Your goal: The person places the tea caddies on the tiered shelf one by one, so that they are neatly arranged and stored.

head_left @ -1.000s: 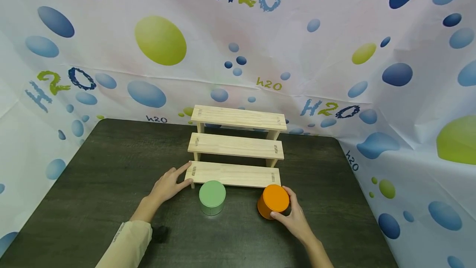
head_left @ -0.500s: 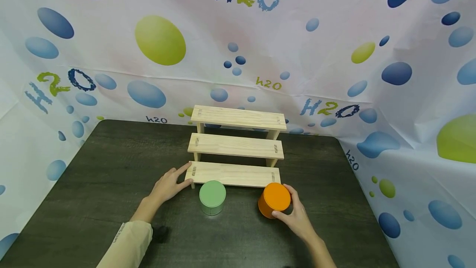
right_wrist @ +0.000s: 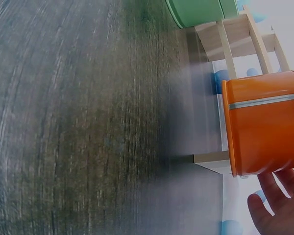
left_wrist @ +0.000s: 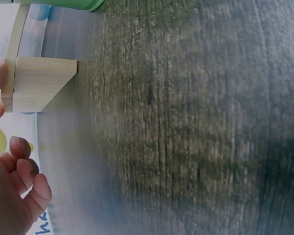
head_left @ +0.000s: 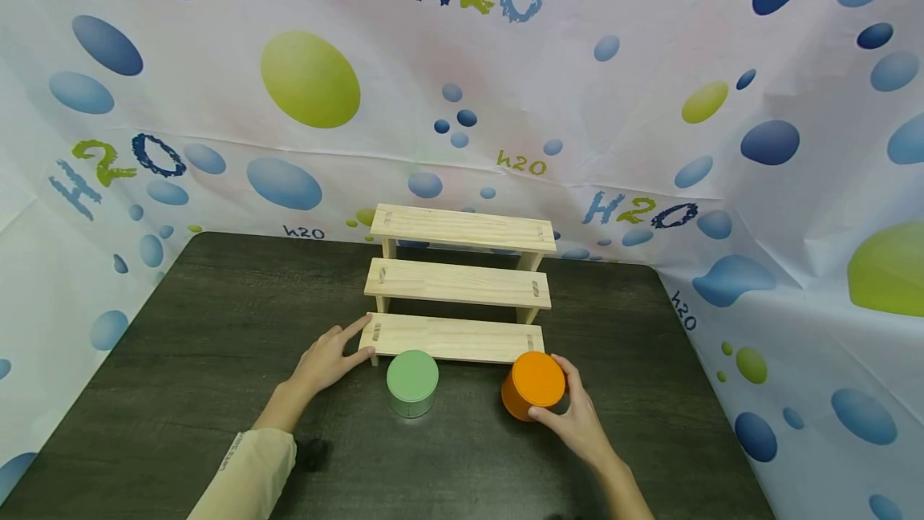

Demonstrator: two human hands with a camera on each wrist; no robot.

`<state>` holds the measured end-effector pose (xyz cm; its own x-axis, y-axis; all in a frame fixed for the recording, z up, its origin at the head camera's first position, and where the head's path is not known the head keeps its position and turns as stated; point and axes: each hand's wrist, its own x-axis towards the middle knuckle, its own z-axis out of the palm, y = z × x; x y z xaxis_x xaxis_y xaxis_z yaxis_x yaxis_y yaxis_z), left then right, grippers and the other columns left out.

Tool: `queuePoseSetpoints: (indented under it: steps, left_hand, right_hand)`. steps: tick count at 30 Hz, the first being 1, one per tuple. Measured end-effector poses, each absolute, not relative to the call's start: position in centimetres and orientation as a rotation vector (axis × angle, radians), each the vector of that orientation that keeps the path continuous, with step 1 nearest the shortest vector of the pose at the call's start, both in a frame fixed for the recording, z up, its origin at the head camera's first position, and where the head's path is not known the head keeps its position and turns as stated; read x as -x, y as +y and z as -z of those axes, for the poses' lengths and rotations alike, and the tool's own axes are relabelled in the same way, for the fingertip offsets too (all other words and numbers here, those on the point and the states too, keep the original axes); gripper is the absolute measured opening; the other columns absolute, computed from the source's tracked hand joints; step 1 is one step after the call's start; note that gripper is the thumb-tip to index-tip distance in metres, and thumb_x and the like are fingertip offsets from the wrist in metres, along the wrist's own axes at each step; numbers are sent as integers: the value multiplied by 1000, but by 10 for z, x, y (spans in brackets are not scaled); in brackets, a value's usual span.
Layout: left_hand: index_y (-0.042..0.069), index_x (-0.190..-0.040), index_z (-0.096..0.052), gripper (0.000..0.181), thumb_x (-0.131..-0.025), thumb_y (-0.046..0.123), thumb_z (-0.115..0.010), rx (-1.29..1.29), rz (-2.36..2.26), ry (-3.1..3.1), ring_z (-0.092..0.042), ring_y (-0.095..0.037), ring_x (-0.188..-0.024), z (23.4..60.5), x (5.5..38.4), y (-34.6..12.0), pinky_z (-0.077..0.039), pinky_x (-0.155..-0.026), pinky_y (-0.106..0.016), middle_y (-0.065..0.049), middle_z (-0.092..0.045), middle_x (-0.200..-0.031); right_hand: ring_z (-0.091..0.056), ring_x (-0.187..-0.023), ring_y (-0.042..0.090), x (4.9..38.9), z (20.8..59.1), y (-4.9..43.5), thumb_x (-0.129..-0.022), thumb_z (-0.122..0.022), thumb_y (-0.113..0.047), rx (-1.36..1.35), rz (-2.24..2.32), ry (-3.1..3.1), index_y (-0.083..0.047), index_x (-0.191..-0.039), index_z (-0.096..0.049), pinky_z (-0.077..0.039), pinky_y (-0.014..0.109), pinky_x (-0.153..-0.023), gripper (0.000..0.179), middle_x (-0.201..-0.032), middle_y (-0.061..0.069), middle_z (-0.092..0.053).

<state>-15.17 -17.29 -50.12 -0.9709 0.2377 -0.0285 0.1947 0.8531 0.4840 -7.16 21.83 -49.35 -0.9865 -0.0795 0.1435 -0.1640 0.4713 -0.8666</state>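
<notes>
An orange cylindrical tin [head_left: 532,383] is gripped in my right hand [head_left: 577,424], with the thumb on its near side and fingers on its far right side. In the right wrist view the orange tin's lower rim shows raised above the tabletop. My left hand [head_left: 325,359] holds the left end of a wooden three-step stand [head_left: 451,337] at its lowest board, thumb at the front edge and index finger at the back corner. Its other fingers [left_wrist: 27,171] curl loosely beside the board. A green cylindrical tin [head_left: 412,383] stands before the lowest step, between the hands.
The dark wood-grain table [head_left: 216,327] extends around the stand. A white backdrop [head_left: 404,62] with coloured ovals and H2O lettering rises behind and at both sides. The middle step [head_left: 458,283] and top step [head_left: 462,229] climb toward the backdrop.
The orange tin and my right hand have shifted slightly up and to the right in the head view. My left hand, the stand and the green tin keep their places.
</notes>
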Motion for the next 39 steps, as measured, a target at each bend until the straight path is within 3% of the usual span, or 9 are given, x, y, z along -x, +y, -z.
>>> queuePoseSetpoints:
  steps: [7, 14, 21, 28, 35, 39]
  left_hand:
    - [15, -141, -37, 67, -86, 48, -57, -342, -752, 2937, -54, -28, -67, 501, 152, -173, -41, -48, -37, -25, -54, -101]
    - [14, -140, -38, 67, -85, 47, -58, -345, -754, 2947, -52, -25, -64, 501, 151, -173, -40, -48, -36, -23, -55, -97]
    - [15, -140, -38, 67, -85, 47, -58, -343, -759, 2952, -49, -22, -61, 501, 151, -172, -38, -46, -34, -22, -55, -96]
    - [15, -140, -38, 67, -85, 47, -58, -339, -758, 2947, -52, -24, -62, 501, 151, -172, -40, -47, -36, -24, -55, -99]
    - [15, -140, -38, 67, -85, 47, -58, -334, -753, 2949, -54, -27, -65, 501, 151, -172, -42, -48, -38, -25, -55, -101]
    - [15, -140, -38, 67, -85, 48, -58, -331, -749, 2950, -55, -29, -67, 502, 151, -172, -43, -49, -40, -25, -55, -102]
  right_hand:
    - [-45, -113, 26, 71, 491, 218, -71, -78, -8, -243, -1536, -2605, -1, -135, -32, -33, 58, -93, 79, -130, 19, -46]
    - [-47, -111, 17, 71, 488, 217, -69, -78, -4, -269, -1503, -2595, 1, -135, -31, -35, 58, -90, 81, -128, 21, -47]
    - [-46, -108, 28, 67, 467, 209, -70, -75, 3, -242, -1532, -2583, 9, -132, -30, -34, 60, -90, 77, -125, 28, -46]
    - [-45, -111, 26, 72, 484, 218, -72, -76, -3, -234, -1517, -2592, 1, -135, -30, -34, 58, -92, 78, -128, 21, -46]
    - [-44, -113, 30, 75, 486, 220, -73, -76, -6, -247, -1541, -2570, 2, -135, -29, -31, 60, -92, 79, -129, 22, -44]
    - [-44, -112, 22, 75, 485, 220, -73, -76, -6, -230, -1558, -2569, 1, -136, -28, -32, 60, -93, 80, -130, 22, -43]
